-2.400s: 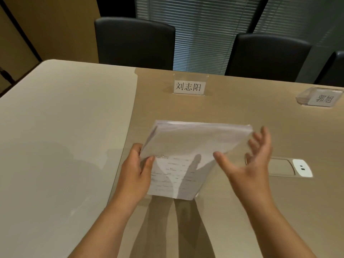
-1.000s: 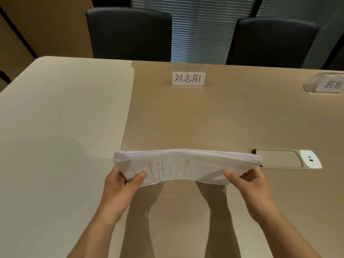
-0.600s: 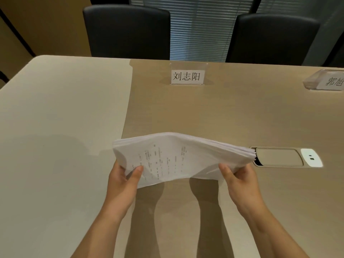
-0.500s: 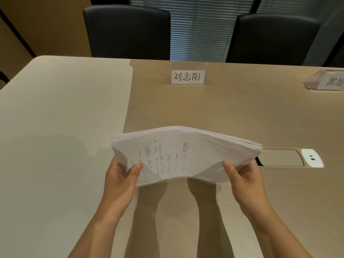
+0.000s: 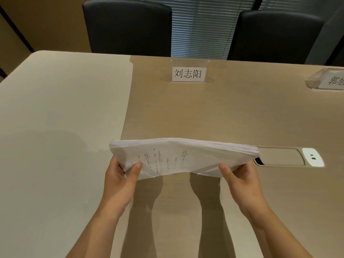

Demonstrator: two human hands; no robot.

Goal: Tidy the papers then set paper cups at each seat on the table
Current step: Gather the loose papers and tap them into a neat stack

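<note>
A thick stack of white printed papers [image 5: 184, 155] is held above the table [image 5: 214, 112], long side across, sagging at both ends. My left hand [image 5: 121, 181] grips its left end, thumb on top of the printed sheet. My right hand [image 5: 240, 181] grips the right end the same way. The stack's right edge shows slightly fanned sheets. No paper cups are in view.
A clear name card stand [image 5: 188, 73] sits at the far side, a second one [image 5: 329, 80] at the far right. A recessed socket panel [image 5: 286, 156] lies just right of the papers. Two black chairs [image 5: 128, 27] [image 5: 275, 36] stand behind the table.
The stack, first held upright by my left hand alone, is now gripped at both ends. Over the last second it rose and tilted toward me, then dropped back nearly flat.
</note>
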